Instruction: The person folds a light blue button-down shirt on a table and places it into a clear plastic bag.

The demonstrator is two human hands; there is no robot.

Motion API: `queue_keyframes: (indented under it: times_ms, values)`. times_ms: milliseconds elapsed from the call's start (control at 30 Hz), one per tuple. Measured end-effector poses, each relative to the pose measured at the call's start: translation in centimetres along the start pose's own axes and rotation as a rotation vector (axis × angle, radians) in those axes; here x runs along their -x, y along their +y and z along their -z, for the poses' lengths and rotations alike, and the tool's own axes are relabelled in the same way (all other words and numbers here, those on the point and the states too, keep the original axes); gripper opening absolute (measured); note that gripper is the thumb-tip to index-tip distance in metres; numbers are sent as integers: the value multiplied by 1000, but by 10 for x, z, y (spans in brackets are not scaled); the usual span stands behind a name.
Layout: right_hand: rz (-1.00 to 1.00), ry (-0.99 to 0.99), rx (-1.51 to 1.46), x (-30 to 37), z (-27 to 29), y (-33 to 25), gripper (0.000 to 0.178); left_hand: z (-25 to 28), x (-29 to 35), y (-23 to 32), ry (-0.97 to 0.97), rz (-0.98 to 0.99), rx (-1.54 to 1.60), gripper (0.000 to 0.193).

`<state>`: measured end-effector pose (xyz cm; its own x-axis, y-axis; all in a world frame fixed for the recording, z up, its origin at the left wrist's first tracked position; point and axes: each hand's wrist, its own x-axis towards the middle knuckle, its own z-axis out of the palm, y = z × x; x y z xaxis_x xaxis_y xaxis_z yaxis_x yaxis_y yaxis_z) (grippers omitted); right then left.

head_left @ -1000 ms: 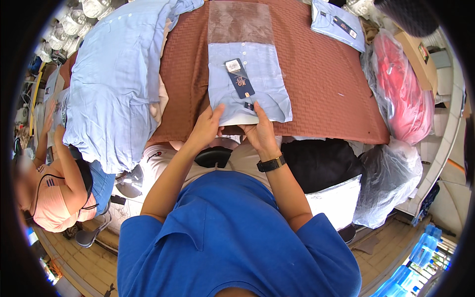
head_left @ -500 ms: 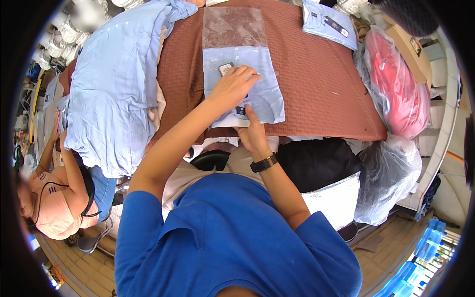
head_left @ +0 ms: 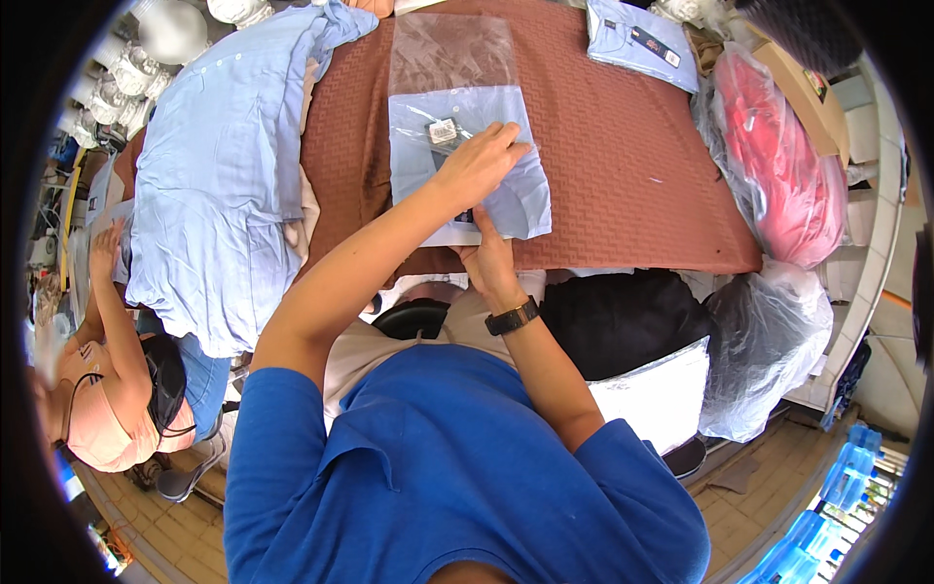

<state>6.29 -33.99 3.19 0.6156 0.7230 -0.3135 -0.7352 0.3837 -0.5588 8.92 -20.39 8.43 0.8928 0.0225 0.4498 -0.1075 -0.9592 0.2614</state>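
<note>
A folded light blue shirt [head_left: 413, 167] lies in a clear plastic bag [head_left: 452, 49] on the brown cloth, with the bag's bare part stretching away from me. Through the plastic, a white tag [head_left: 442, 130] shows near the collar buttons. My left hand [head_left: 482, 165] reaches across the shirt; its fingers are bent together at the bag's right side, seeming to pinch the plastic, though the fingertips are partly hidden. At the near edge, my right hand [head_left: 489, 261] grips the bagged shirt, thumb on top and fingers underneath.
Light blue shirts [head_left: 219, 175] are heaped at the left. Another packed shirt [head_left: 642, 47] lies far right, near a plastic-wrapped red bundle [head_left: 773, 161] and a cardboard box [head_left: 803, 97]. A co-worker [head_left: 112, 380] sits at left. Black cloth [head_left: 623, 321] lies below the table edge.
My left hand has slid rightward over the bag, uncovering more of the white tag. My right hand keeps its hold at the near edge. The co-worker's raised hand has shifted.
</note>
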Motion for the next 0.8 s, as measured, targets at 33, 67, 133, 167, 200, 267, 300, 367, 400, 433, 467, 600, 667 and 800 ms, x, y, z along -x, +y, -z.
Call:
queue_keyframes:
  times_ms: [33,67,133,167,200,267,300,367,400,433,467,600,667,800]
  values:
    - [2,-3,9,-3,0,0,39,1,1,0,7,-1,14,46]
    - [3,-7,14,-5,0,-1,40,2,2,0,10,-2,33,46]
    - [11,-34,17,-8,2,-1,39,2,4,1,17,-4,65,45]
    - [16,-47,19,-10,3,-1,39,2,4,1,22,-5,79,44]
    - [19,-43,18,-13,4,-1,39,0,5,3,28,-7,84,42]
    - [27,-34,18,-17,5,-1,39,1,4,4,-12,24,140,41]
    - [31,-23,17,-19,5,-1,39,3,4,3,-59,57,191,41]
    - [44,4,16,-21,6,-5,38,12,5,-1,-43,56,220,44]
    - [39,-16,12,-21,5,-7,38,23,11,-7,16,23,195,45]
    - [35,-36,8,-21,4,-11,38,36,18,-14,75,-10,170,47]
    - [28,-59,4,-20,2,-12,38,50,27,-23,30,62,78,49]
    - [18,-27,7,-25,7,-8,37,68,56,-66,-84,245,-120,40]
    - [23,-13,31,-24,4,-9,36,69,60,-75,-68,226,-92,29]
    - [35,15,-25,-24,0,-10,36,73,60,-69,71,180,17,13]
